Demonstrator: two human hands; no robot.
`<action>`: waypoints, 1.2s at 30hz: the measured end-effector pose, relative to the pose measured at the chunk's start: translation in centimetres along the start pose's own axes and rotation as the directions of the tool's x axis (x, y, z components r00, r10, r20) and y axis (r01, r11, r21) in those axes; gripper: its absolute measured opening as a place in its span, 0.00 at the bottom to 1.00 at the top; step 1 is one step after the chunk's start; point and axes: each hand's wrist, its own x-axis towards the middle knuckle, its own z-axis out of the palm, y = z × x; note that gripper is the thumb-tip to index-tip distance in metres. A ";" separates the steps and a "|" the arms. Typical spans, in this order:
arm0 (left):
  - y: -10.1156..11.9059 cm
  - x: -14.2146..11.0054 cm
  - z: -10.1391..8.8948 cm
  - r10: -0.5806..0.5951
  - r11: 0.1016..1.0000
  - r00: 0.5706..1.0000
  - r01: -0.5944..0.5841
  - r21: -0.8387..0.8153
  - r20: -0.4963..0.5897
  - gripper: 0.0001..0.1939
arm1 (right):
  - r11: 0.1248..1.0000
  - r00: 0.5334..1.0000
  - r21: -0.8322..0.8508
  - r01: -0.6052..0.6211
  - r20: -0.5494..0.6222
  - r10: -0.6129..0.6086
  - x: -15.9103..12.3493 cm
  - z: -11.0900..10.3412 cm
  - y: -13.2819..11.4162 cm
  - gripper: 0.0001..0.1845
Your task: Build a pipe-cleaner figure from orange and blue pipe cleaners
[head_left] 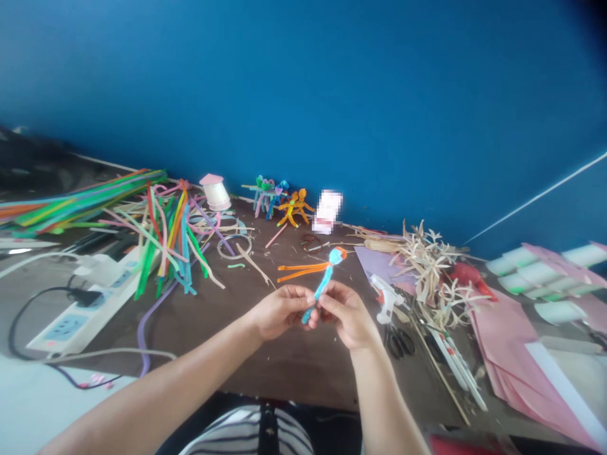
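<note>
Pinching together, the left hand (279,311) and right hand (344,314) hold a blue pipe-cleaner figure (323,284) upright; a hot glue gun (386,297) and black-handled scissors (399,342) lie right of them.

1. A pale top (246,433) with dark curved stripes covers the chest.
2. A black vertical band (268,433) runs down its middle.
3. The left hand (279,311) and right hand (345,314) are bare, as are both forearms (161,385).
</note>
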 end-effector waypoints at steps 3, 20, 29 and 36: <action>-0.1 0.2 0.0 0.061 0.991 0.996 -0.051 0.125 -0.071 0.13 | 0.998 0.997 -0.056 0.017 -0.076 -0.021 0.1 0.0 0.2 0.08; -0.3 0.3 -0.2 -0.032 0.999 0.999 0.032 -0.040 0.011 0.13 | 1.000 0.999 0.010 -0.020 0.044 0.020 0.2 -0.4 0.3 0.11; -0.4 0.2 -0.3 -0.080 0.996 0.996 0.081 -0.029 0.038 0.14 | 0.984 0.995 -0.161 0.079 -0.052 -0.088 0.3 -0.2 0.2 0.11; -1.0 0.2 -0.1 0.268 0.871 0.941 -0.144 0.469 -0.209 0.14 | 0.968 0.961 -0.245 0.058 -0.247 -0.120 0.3 0.5 0.4 0.09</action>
